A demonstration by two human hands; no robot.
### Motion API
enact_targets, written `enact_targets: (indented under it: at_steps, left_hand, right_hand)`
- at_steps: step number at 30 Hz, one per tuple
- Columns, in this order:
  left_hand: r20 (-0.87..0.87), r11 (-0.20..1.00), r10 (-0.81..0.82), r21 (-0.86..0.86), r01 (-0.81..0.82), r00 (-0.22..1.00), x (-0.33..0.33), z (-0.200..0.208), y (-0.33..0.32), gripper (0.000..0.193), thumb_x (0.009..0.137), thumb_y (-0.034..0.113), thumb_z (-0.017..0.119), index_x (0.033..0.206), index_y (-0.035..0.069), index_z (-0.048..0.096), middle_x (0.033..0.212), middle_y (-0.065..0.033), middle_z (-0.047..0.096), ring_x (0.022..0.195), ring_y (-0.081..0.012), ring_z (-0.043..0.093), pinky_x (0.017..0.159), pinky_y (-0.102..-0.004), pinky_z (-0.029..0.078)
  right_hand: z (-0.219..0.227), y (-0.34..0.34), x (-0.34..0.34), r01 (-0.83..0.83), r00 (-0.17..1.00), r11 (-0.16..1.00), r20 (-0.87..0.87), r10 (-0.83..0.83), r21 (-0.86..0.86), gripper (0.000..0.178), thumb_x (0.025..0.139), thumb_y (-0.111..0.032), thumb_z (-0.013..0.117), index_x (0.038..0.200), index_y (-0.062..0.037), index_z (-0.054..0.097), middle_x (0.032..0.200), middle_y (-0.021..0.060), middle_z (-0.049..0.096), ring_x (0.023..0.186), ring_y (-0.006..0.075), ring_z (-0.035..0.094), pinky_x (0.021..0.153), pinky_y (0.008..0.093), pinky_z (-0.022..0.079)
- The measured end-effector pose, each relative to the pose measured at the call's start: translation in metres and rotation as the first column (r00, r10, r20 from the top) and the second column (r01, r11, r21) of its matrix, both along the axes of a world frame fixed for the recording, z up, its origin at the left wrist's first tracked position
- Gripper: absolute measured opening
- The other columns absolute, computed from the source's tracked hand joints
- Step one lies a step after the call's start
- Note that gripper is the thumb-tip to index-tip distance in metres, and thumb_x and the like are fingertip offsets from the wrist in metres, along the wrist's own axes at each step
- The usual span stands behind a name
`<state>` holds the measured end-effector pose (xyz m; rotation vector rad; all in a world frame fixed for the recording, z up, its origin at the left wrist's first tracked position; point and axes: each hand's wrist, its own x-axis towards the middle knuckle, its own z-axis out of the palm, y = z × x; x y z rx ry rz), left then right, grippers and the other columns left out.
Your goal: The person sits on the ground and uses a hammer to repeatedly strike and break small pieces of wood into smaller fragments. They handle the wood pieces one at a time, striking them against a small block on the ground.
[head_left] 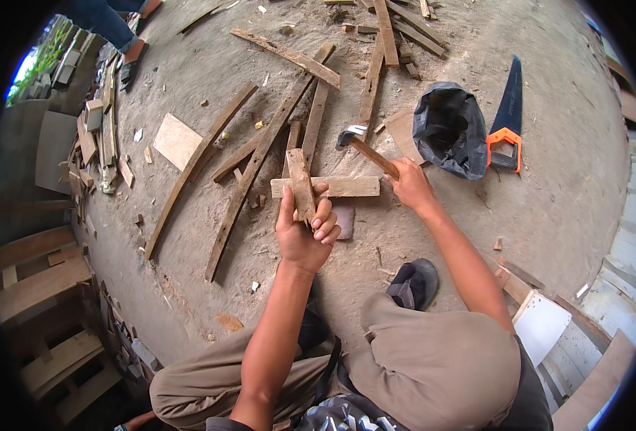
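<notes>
My left hand (pixel 305 231) grips a short, rough piece of wood (pixel 301 183), its lower end splintered, thumb on one side and fingers curled round the other. That piece crosses over a longer flat wooden board (pixel 350 187) lying crosswise behind it; whether the two are fastened, I cannot tell. In my right hand (pixel 409 182) is a hammer (pixel 372 155), held by its wooden handle. The metal head points away to the upper left, above the board's right half. A small flat purplish piece (pixel 344 221) lies on the ground just beyond my left fingers.
Several long wooden strips (pixel 271 147) lie crossed on the dirt ahead. To the right sit an open black plastic bag (pixel 450 131) and a handsaw (pixel 507 118) with an orange handle. Scrap wood lines the left side. Another person's leg (pixel 106 25) shows at the upper left.
</notes>
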<state>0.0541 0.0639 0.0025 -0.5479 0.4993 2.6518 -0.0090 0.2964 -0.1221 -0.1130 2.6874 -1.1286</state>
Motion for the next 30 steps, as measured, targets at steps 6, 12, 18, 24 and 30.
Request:
enact_targets:
  at_steps: [6, 12, 18, 24, 30]
  left_hand:
    - [0.012, 0.998, 0.013, 0.059, -0.013, 1.0, -0.002, 0.006, 0.003, 0.062, 0.1, 0.058, 0.042, 0.121, 0.002, 0.056, 0.063, 0.0025, 0.036, 0.048, -0.0068, 0.033, 0.045, -0.0217, 0.028]
    - [0.016, 0.997, 0.032, 0.064, -0.033, 0.999, 0.001, 0.009, 0.001, 0.062, 0.1, 0.057, 0.042, 0.123, 0.001, 0.056, 0.064, 0.0025, 0.038, 0.049, -0.007, 0.034, 0.047, -0.0219, 0.029]
    - [0.012, 0.999, 0.038, -0.02, -0.038, 0.999, 0.001, 0.007, 0.002, 0.061, 0.101, 0.058, 0.038, 0.121, 0.003, 0.056, 0.065, 0.0021, 0.039, 0.05, -0.0077, 0.035, 0.047, -0.0229, 0.03]
    - [0.035, 0.989, 0.043, -0.145, -0.037, 0.998, 0.002, 0.011, 0.006, 0.057, 0.103, 0.055, 0.033, 0.116, 0.005, 0.054, 0.066, 0.0004, 0.041, 0.048, -0.0089, 0.035, 0.046, -0.0241, 0.03]
    - [0.089, 0.984, 0.003, -0.179, 0.013, 0.996, -0.008, 0.004, 0.017, 0.056, 0.103, 0.054, 0.03, 0.114, 0.005, 0.054, 0.068, -0.0016, 0.045, 0.049, -0.0111, 0.038, 0.047, -0.0264, 0.031]
  right_hand:
    - [-0.007, 0.004, -0.009, -0.092, 0.995, 0.995, 0.035, 0.091, 0.038, 0.021, 0.089, -0.015, 0.066, 0.105, -0.0021, 0.067, 0.102, 0.0189, 0.062, 0.099, 0.0393, 0.061, 0.084, 0.0481, 0.049]
    - [-0.004, 0.003, -0.009, -0.118, 0.993, 0.992, 0.011, 0.117, 0.038, 0.019, 0.089, -0.014, 0.066, 0.102, -0.0009, 0.066, 0.105, 0.0196, 0.063, 0.101, 0.0401, 0.06, 0.085, 0.048, 0.048]
    - [0.009, 0.02, -0.003, -0.048, 0.997, 0.999, 0.055, 0.047, 0.008, 0.02, 0.088, -0.014, 0.067, 0.098, 0.0025, 0.065, 0.098, 0.0203, 0.064, 0.095, 0.0412, 0.062, 0.081, 0.0468, 0.048]
    - [0.076, 0.038, -0.002, 0.237, 0.964, 0.949, -0.069, -0.256, -0.209, 0.017, 0.088, -0.013, 0.069, 0.094, 0.0024, 0.065, 0.084, 0.0162, 0.065, 0.075, 0.0297, 0.064, 0.069, 0.0387, 0.049]
    - [0.107, 0.079, -0.016, 0.503, 0.818, 0.817, -0.149, -0.555, -0.282, 0.015, 0.091, -0.015, 0.07, 0.094, -0.0002, 0.066, 0.068, 0.0033, 0.06, 0.06, 0.0089, 0.053, 0.057, 0.0286, 0.044]
